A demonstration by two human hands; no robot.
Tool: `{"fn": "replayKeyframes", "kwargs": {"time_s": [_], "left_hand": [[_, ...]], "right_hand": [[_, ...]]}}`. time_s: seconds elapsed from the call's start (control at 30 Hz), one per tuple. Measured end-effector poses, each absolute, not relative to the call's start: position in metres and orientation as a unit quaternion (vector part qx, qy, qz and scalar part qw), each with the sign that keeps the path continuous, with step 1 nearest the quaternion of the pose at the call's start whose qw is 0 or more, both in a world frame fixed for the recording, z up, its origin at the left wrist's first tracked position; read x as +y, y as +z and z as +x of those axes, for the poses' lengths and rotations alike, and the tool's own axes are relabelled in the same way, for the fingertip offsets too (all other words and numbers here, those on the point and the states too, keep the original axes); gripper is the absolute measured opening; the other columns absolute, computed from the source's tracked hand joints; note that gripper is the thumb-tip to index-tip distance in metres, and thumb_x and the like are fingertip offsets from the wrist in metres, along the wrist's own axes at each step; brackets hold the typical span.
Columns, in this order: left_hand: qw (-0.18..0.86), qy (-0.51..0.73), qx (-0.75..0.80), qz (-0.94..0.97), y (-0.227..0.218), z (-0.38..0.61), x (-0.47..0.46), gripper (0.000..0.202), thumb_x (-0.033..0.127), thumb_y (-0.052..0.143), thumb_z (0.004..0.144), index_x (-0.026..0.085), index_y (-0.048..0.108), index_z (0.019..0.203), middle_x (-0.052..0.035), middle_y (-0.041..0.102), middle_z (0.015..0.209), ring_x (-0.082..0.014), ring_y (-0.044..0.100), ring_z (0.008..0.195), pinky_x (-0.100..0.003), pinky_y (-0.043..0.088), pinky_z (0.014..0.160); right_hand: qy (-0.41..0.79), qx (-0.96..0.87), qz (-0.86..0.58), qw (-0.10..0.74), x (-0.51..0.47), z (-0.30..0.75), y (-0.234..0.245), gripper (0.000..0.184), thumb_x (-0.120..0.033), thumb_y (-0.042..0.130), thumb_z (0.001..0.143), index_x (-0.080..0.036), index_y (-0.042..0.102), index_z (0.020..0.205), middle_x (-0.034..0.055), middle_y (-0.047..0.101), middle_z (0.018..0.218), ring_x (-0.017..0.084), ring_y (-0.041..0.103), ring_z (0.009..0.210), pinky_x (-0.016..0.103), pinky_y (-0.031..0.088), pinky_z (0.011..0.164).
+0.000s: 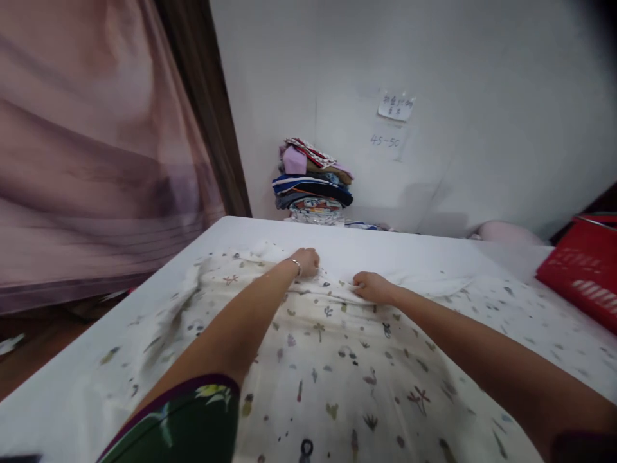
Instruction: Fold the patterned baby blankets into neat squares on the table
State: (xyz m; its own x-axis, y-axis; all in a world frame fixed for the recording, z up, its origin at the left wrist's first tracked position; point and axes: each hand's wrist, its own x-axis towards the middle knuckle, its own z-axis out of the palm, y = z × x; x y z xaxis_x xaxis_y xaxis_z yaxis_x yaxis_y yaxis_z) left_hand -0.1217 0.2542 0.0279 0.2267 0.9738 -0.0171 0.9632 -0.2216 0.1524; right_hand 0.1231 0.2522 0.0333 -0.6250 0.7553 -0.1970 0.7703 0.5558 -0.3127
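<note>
A thin white cloth printed with small palm trees, cacti and flamingos lies spread over the white table and hangs down toward me. Near its far edge my left hand, with a bracelet at the wrist, is closed with its fingertips on the fabric. A short way to the right, my right hand pinches the same far edge between thumb and fingers. Between the two hands the edge is gathered in small folds. Creases run across the left part of the cloth.
A stack of folded clothes rises behind the table's far edge, against the white wall with paper notes. A red bag stands at the right edge. A pink curtain hangs at the left.
</note>
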Motion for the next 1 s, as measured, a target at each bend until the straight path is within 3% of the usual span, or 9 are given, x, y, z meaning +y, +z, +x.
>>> {"fn": "replayKeyframes", "kwargs": {"time_s": [0.1,0.17,0.23,0.33,0.5,0.73,1.0], "left_hand": [[0.061,0.053,0.625,0.776,0.040,-0.127,0.247,0.011,0.021,0.053,0.064,0.020,0.063,0.068,-0.0004,0.068,0.086,-0.0177,0.059,0.091,-0.042,0.026,0.105],[0.055,0.075,0.628,0.773,0.057,-0.135,0.238,0.014,0.022,0.049,0.065,0.021,0.062,0.072,0.0008,0.068,0.086,-0.0167,0.059,0.087,-0.038,0.032,0.101],[0.056,0.123,0.634,0.761,0.077,-0.144,0.228,0.016,0.024,0.048,0.065,0.022,0.061,0.074,0.0012,0.066,0.088,-0.0161,0.059,0.083,-0.029,0.042,0.086],[0.055,0.182,0.641,0.743,0.103,-0.152,0.215,0.018,0.028,0.048,0.066,0.022,0.060,0.078,0.0016,0.064,0.085,-0.0155,0.057,0.073,-0.025,0.045,0.071],[0.009,0.202,0.645,0.737,0.121,-0.155,0.204,0.021,0.025,0.045,0.067,0.022,0.060,0.082,0.0008,0.063,0.085,-0.0153,0.056,0.072,-0.025,0.043,0.070],[-0.079,0.131,0.657,0.738,0.121,-0.153,0.196,0.025,0.027,0.040,0.075,0.021,0.062,0.086,-0.0028,0.062,0.101,-0.0179,0.058,0.084,-0.026,0.042,0.068],[-0.149,0.086,0.666,0.726,0.120,-0.144,0.192,0.028,0.027,0.036,0.081,0.020,0.062,0.086,-0.0052,0.060,0.101,-0.0198,0.058,0.086,-0.028,0.040,0.060]], "right_hand": [[-0.217,0.873,0.436,0.019,0.257,0.126,0.034,0.030,-0.028,0.055,0.076,-0.017,0.065,0.102,0.0099,0.063,0.111,0.025,0.058,0.099,0.030,0.044,0.082],[-0.243,0.867,0.435,-0.004,0.261,0.127,0.034,0.033,-0.030,0.054,0.077,-0.017,0.064,0.105,0.0101,0.062,0.113,0.024,0.057,0.101,0.030,0.043,0.084],[-0.267,0.861,0.432,-0.034,0.265,0.128,0.034,0.034,-0.030,0.052,0.078,-0.016,0.063,0.107,0.0086,0.063,0.111,0.023,0.058,0.098,0.029,0.043,0.082],[-0.282,0.859,0.422,-0.066,0.271,0.126,0.040,0.031,-0.029,0.050,0.080,-0.016,0.062,0.105,0.0054,0.067,0.098,0.020,0.060,0.087,0.026,0.044,0.073],[-0.230,0.869,0.420,-0.122,0.287,0.131,0.053,0.027,-0.030,0.049,0.082,-0.017,0.063,0.101,0.0053,0.065,0.099,0.019,0.057,0.089,0.025,0.041,0.075],[-0.163,0.855,0.489,-0.054,0.319,0.185,0.049,0.024,-0.027,0.050,0.080,-0.018,0.068,0.092,0.0059,0.067,0.096,0.019,0.058,0.087,0.024,0.041,0.072],[-0.156,0.824,0.545,0.000,0.340,0.244,0.036,0.029,-0.027,0.048,0.080,-0.018,0.069,0.098,0.0089,0.066,0.103,0.023,0.059,0.091,0.026,0.044,0.074]]}}
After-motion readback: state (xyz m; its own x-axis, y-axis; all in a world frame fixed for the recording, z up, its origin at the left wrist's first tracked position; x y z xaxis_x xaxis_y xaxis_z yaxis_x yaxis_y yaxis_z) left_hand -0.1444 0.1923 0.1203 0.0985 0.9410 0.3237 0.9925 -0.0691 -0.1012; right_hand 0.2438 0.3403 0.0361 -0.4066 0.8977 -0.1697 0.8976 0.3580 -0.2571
